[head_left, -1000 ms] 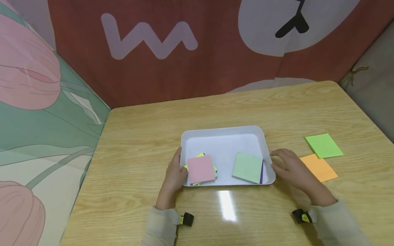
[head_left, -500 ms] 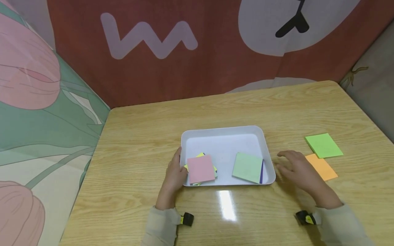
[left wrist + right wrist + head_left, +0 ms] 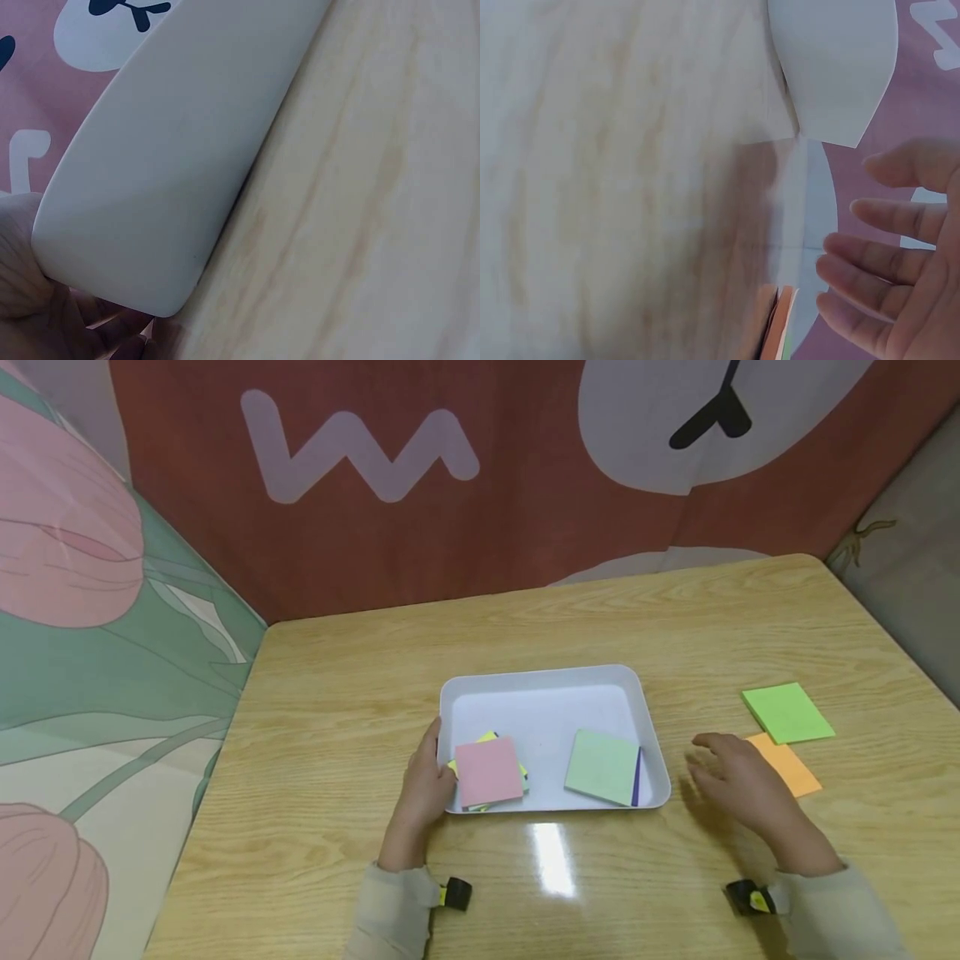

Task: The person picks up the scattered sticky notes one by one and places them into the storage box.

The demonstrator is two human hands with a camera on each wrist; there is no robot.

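Note:
A shallow white tray (image 3: 551, 714) sits on the wooden table. My left hand (image 3: 426, 785) grips its left end, the thumb by the rim; in the left wrist view the fingers (image 3: 112, 330) lie against the tray's outer end wall. Inside the tray, a pink sticky note pad (image 3: 489, 772) tops a small pile with yellow and green edges at the left. A pale green pad (image 3: 602, 767) lies at the right over a purple one (image 3: 637, 777). My right hand (image 3: 746, 785) is apart from the tray, fingers loosely bent and holding nothing, nearest the orange pad (image 3: 789, 766), which it partly hides.
A bright green pad (image 3: 787, 713) lies on the table (image 3: 337, 693) at the right, overlapping the orange one's corner. A red patterned wall covering (image 3: 420, 552) stands behind the table, with a flowered one (image 3: 150, 710) at its left.
My right hand has left the tray's right end and moved rightward toward the orange pad. The left hand and the tray have stayed in place.

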